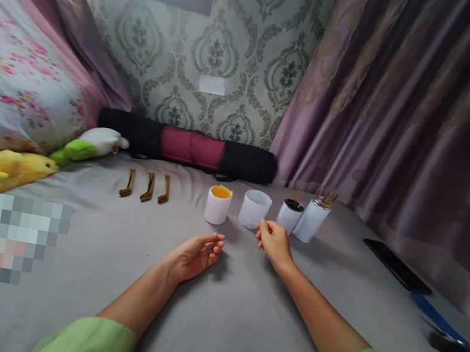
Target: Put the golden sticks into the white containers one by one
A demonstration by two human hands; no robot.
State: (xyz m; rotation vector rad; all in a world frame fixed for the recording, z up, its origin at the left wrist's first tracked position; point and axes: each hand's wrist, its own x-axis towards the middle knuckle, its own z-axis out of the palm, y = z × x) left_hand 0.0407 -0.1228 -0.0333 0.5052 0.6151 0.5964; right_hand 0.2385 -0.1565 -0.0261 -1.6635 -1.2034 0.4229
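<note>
My left hand (198, 256) hovers above the grey sheet with fingers loosely curled and nothing visible in them. My right hand (274, 242) has its fingers pinched together in front of a translucent white cup (255, 209); whatever they hold, if anything, is hidden. Left of that cup stands a white-wrapped container with an orange inside (217, 209). To the right, partly behind my right hand, is a white-wrapped can with a dark inside (289, 214) and a few thin sticks. Beside it, a taller white container (312, 223) holds several thin brown sticks.
Three small bundles of bent brown strips (148, 188) lie at the left. A black and maroon roll bag (192, 149) rests along the wall. Plush toys (22, 167) sit at far left. A black phone (396, 266) and dark tools (452, 348) are at right.
</note>
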